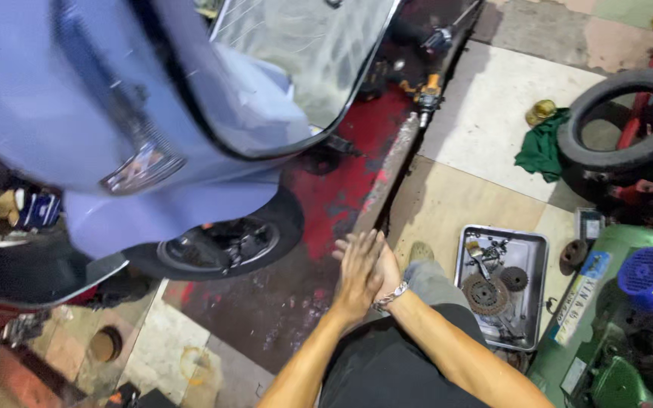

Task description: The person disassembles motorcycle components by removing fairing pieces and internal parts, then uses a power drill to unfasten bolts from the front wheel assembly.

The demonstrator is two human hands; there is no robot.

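You have just one camera, and it sits on your head. It looks almost straight down, past your knees to the workshop floor (485, 128). Your hands are close, low in the middle. The blue scooter (115, 113) fills the top left, very near. The metal parts tray (502, 281) lies right.

Both forearms reach forward, left hand (357, 273) and right hand (384, 266) pressed together, fingers extended.

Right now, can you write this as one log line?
left hand: pressed palm to palm on right hand | holding: nothing | nearby: metal tray of gears, scooter
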